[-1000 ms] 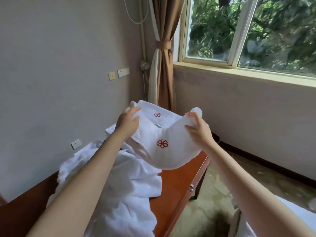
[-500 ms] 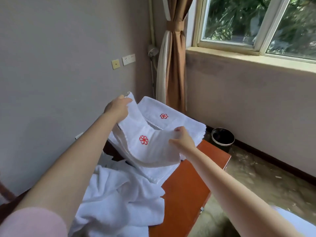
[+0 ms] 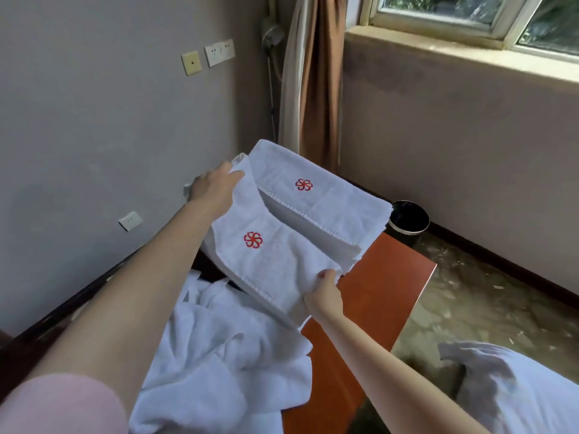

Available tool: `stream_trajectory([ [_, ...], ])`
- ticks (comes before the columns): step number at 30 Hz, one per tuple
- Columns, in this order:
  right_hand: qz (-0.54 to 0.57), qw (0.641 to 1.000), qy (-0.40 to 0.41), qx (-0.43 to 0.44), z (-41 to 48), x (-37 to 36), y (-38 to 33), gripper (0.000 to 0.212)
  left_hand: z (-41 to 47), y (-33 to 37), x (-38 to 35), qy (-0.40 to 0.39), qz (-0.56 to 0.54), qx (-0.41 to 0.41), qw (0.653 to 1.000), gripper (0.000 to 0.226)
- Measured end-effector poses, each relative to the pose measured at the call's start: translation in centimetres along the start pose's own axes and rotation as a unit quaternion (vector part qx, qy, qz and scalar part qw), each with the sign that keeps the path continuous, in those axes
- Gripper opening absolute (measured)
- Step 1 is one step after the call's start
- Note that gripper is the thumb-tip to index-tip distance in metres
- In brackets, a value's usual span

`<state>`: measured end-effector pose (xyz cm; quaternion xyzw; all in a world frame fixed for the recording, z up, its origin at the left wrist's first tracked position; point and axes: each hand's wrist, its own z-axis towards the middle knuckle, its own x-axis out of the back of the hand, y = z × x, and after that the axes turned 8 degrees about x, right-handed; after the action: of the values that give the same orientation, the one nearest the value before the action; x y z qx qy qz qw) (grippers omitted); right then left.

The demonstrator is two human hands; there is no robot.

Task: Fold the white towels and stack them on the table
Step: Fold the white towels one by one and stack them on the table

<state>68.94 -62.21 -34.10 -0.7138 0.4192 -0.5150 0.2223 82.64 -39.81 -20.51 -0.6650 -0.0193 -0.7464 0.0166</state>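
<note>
While the left hand point(image 3: 216, 186) grips the far corner of a folded white towel point(image 3: 275, 264) and the right hand point(image 3: 324, 292) pinches its near corner, the towel slants over the counter point(image 3: 388, 277) — between the folded stack point(image 3: 326, 211) and a loose heap point(image 3: 219, 355).

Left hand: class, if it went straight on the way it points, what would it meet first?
Probably the far corner of the towel stack, just beyond the folded towel the left hand grips; behind that hangs the curtain. Depth is unclear, so it might pass over the stack.
</note>
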Motion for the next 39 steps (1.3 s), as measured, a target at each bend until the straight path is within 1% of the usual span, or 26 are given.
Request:
stream_trajectory([
  [2,-0.003,1.000,-0.012,0.011,0.3,0.3,0.2,0.043,-0.2,-0.1,-0.3,0.021,-0.009,0.003,1.000,0.048],
  [6,0.040,0.998,0.028,0.049,0.4,0.3,0.2,0.040,0.6,-0.3,0.4,0.085,-0.015,-0.006,0.996,0.052],
  [8,0.015,0.999,0.009,0.047,0.2,0.1,0.3,0.041,1.1,0.1,0.7,0.100,-0.019,-0.016,0.995,0.052],
  [9,-0.016,0.999,-0.007,0.047,0.2,0.0,0.3,0.043,1.1,0.2,0.6,0.097,-0.017,-0.020,0.995,0.051],
  [11,-0.116,0.991,-0.029,0.066,0.3,0.5,0.3,0.044,0.8,0.4,0.1,0.081,-0.009,-0.023,0.996,0.050],
  [14,-0.277,0.952,-0.042,0.119,0.7,2.0,-0.1,0.035,0.1,-0.1,-1.2,0.042,-0.008,-0.006,0.999,0.050],
  [16,-0.342,0.927,-0.027,0.153,1.2,2.9,-0.9,0.027,-0.3,-0.6,-1.7,0.026,-0.019,0.001,0.999,0.050],
  [18,-0.366,0.912,-0.001,0.184,1.8,3.6,-2.0,0.025,-0.5,-0.8,-1.8,0.016,-0.036,0.004,0.999,0.051],
  [23,-0.310,0.912,0.010,0.266,4.2,4.1,-6.3,0.031,-1.4,-1.1,-1.6,-0.018,-0.064,0.007,0.998,0.054],
  [27,-0.261,0.909,-0.001,0.324,8.2,3.2,-10.7,0.035,-1.8,-1.4,-1.5,-0.013,-0.089,0.026,0.996,0.071],
  [29,-0.226,0.911,-0.011,0.345,10.5,2.5,-13.2,0.037,-1.8,-1.5,-1.4,-0.008,-0.096,0.043,0.994,0.075],
  [30,-0.194,0.916,-0.020,0.351,11.7,2.1,-14.4,0.042,-1.7,-1.6,-1.3,-0.005,-0.097,0.054,0.994,0.075],
  [32,-0.121,0.921,-0.065,0.364,13.7,1.6,-17.1,0.064,-1.6,-2.0,-1.3,-0.007,-0.099,0.078,0.992,0.075],
  [34,-0.050,0.910,-0.174,0.373,15.5,1.1,-19.7,0.092,-1.3,-2.3,-1.5,-0.014,-0.117,0.110,0.987,0.074],
  [35,-0.023,0.900,-0.233,0.368,16.5,0.9,-20.9,0.102,-1.1,-2.4,-1.6,-0.018,-0.125,0.127,0.984,0.073],
  [36,-0.006,0.891,-0.277,0.360,17.4,0.7,-21.9,0.105,-0.8,-2.7,-1.7,-0.021,-0.129,0.143,0.981,0.072],
  [37,-0.003,0.883,-0.303,0.357,18.2,0.5,-22.8,0.099,-0.5,-3.0,-1.8,-0.024,-0.128,0.157,0.979,0.071],
  [38,-0.014,0.877,-0.315,0.363,18.9,0.2,-23.5,0.084,-0.2,-3.4,-2.0,-0.030,-0.127,0.167,0.977,0.070],
  [39,-0.027,0.870,-0.319,0.374,19.7,0.0,-24.1,0.064,0.1,-3.8,-2.1,-0.038,-0.131,0.179,0.974,0.069],
])
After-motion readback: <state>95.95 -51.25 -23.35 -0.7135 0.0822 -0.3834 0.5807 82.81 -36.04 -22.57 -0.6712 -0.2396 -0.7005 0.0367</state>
